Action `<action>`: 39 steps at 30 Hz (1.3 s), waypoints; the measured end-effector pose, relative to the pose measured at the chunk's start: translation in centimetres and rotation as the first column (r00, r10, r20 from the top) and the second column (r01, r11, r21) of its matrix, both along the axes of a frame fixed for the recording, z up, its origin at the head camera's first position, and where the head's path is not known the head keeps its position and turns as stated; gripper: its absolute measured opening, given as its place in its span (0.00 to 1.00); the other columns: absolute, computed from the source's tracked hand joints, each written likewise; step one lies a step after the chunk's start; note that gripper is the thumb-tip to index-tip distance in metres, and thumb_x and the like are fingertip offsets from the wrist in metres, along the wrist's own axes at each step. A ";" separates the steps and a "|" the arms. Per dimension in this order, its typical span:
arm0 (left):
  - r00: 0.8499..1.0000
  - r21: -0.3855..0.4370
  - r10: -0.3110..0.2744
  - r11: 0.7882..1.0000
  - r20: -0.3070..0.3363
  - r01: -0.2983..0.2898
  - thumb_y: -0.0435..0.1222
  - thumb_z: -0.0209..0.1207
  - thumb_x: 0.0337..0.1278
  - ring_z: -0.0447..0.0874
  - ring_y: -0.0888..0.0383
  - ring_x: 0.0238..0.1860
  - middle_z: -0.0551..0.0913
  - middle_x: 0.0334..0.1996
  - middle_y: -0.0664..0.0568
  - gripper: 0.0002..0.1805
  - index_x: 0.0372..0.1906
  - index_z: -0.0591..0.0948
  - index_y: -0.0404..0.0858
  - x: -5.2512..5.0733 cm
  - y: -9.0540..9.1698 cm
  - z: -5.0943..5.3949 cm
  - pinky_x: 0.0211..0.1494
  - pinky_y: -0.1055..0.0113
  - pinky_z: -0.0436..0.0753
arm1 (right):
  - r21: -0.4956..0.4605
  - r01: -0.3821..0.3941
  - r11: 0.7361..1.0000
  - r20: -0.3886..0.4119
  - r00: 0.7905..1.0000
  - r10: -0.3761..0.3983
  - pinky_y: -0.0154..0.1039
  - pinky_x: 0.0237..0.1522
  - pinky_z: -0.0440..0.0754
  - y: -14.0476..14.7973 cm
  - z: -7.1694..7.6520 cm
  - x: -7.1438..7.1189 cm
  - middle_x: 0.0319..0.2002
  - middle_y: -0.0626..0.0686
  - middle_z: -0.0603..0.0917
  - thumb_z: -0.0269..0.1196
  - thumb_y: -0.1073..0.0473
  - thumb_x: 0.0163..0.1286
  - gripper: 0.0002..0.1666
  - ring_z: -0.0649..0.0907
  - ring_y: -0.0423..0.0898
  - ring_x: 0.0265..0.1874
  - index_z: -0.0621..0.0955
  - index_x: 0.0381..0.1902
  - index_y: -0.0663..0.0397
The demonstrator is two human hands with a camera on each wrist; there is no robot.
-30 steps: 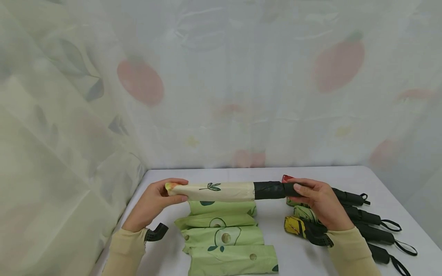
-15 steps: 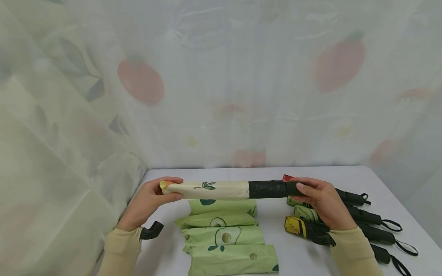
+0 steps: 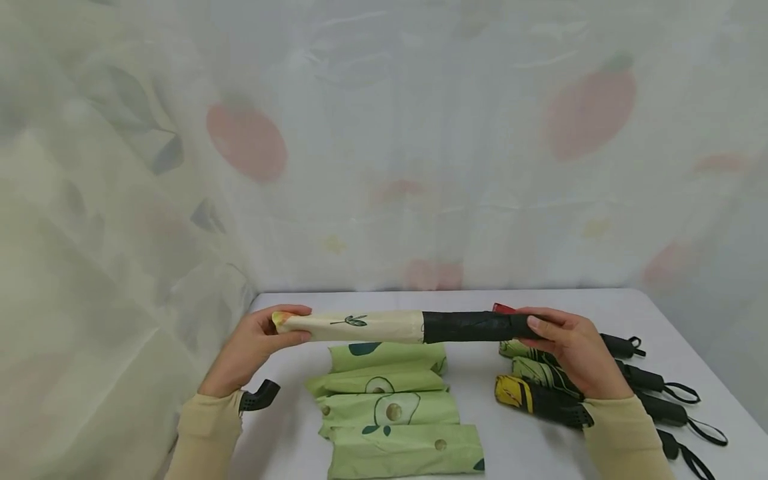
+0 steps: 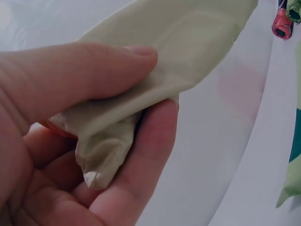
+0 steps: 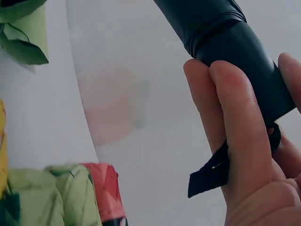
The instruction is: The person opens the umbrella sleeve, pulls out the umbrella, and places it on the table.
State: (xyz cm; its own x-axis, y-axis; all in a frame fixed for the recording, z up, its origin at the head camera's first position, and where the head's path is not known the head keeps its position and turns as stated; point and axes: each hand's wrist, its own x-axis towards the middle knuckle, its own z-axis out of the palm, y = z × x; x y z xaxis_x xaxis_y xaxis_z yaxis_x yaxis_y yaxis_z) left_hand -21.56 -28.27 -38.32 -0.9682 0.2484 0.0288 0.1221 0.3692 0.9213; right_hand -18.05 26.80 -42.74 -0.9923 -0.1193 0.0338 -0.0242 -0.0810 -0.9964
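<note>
A folded umbrella (image 3: 471,327) with a black body sticks out of a cream fabric sleeve (image 3: 384,327) printed with a leaf sprig. Both are held level above the table. My left hand (image 3: 252,350) pinches the sleeve's closed left end between thumb and fingers; in the left wrist view its gathered tip (image 4: 101,169) hangs inside the curled fingers. With thumb and fingertips, my right hand (image 3: 582,350) grips the umbrella's smooth handle (image 5: 249,70), whose short black strap (image 5: 207,176) dangles behind the fingers. Whatever part of the umbrella lies inside the sleeve is hidden.
Several green avocado-print sleeves (image 3: 393,450) lie in a row, one before another, on the white table (image 3: 282,440). To the right lie several folded umbrellas, among them a yellow-and-black one (image 3: 510,392) and a red-ended one (image 5: 104,190). A patterned curtain (image 3: 384,167) closes off the back.
My left hand has moved left with the sleeve, while my right hand has shifted slightly right with the umbrella. More of the umbrella's black body shows beyond the sleeve's mouth.
</note>
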 end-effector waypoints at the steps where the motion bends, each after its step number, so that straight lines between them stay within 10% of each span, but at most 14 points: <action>1: 1.000 0.003 0.003 1.000 0.002 -0.003 0.42 0.77 0.63 0.89 0.55 0.56 0.87 0.60 0.49 0.28 0.67 0.84 0.43 -0.1 0.0 -0.1 0.58 0.64 0.87 | -0.007 0.006 1.000 -0.001 1.000 -0.006 0.42 0.57 0.91 0.4 -0.1 0.2 0.61 0.43 0.82 0.63 0.58 0.84 0.25 0.89 0.37 0.56 0.80 0.71 0.65; 15: 0.996 0.064 0.006 0.998 0.083 -0.012 0.40 0.74 0.67 0.90 0.56 0.56 0.90 0.58 0.51 0.28 0.69 0.83 0.40 -2.6 -1.0 -3.2 0.62 0.62 0.88 | 0.004 0.086 0.996 0.058 0.995 -0.086 0.39 0.54 0.91 6.9 -0.9 4.6 0.58 0.32 0.84 0.59 0.63 0.85 0.17 0.91 0.36 0.53 0.87 0.65 0.50; 24: 0.975 0.082 -0.079 0.995 0.207 0.063 0.42 0.72 0.70 0.89 0.53 0.59 0.86 0.60 0.43 0.26 0.66 0.82 0.34 -7.5 1.6 -6.5 0.66 0.58 0.88 | 0.222 0.120 0.968 0.257 0.950 -0.176 0.38 0.53 0.91 9.6 -3.1 9.2 0.53 0.21 0.80 0.60 0.56 0.86 0.16 0.90 0.29 0.49 0.86 0.65 0.42; 27: 0.969 -0.019 -0.107 0.993 0.222 0.114 0.43 0.72 0.71 0.89 0.54 0.56 0.88 0.58 0.43 0.25 0.65 0.83 0.35 -8.9 2.6 -7.0 0.63 0.58 0.89 | 0.299 0.089 0.950 0.320 0.929 -0.187 0.39 0.56 0.91 10.0 -3.8 10.4 0.67 0.40 0.80 0.60 0.53 0.86 0.22 0.88 0.26 0.48 0.80 0.72 0.51; 31: 0.964 -0.187 -0.114 0.969 0.242 0.161 0.45 0.73 0.67 0.88 0.55 0.49 0.89 0.52 0.45 0.24 0.61 0.86 0.38 -9.8 3.4 -7.5 0.53 0.60 0.89 | 0.344 0.046 0.938 0.430 0.880 -0.200 0.41 0.59 0.90 10.0 -4.5 10.9 0.83 0.75 0.54 0.60 0.45 0.85 0.37 0.90 0.30 0.49 0.70 0.80 0.63; 39: 0.984 -0.449 -0.036 0.886 0.177 0.113 0.57 0.72 0.65 0.81 0.42 0.66 0.79 0.70 0.39 0.42 0.77 0.75 0.41 -8.9 3.4 -6.7 0.65 0.44 0.83 | 0.379 -0.015 0.925 0.493 0.849 -0.188 0.42 0.58 0.90 10.2 -5.6 11.2 0.84 0.80 0.45 0.59 0.43 0.85 0.41 0.93 0.44 0.52 0.68 0.80 0.68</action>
State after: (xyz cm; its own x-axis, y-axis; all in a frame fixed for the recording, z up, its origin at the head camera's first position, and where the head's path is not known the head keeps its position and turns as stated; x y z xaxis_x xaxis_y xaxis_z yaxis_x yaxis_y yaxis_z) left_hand -30.45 -24.83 -45.05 -0.9283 0.2682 -0.2576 0.0321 0.7480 0.6630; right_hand -6.81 36.98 -48.32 -0.8589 0.0653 -0.5079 0.5062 0.2580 -0.8229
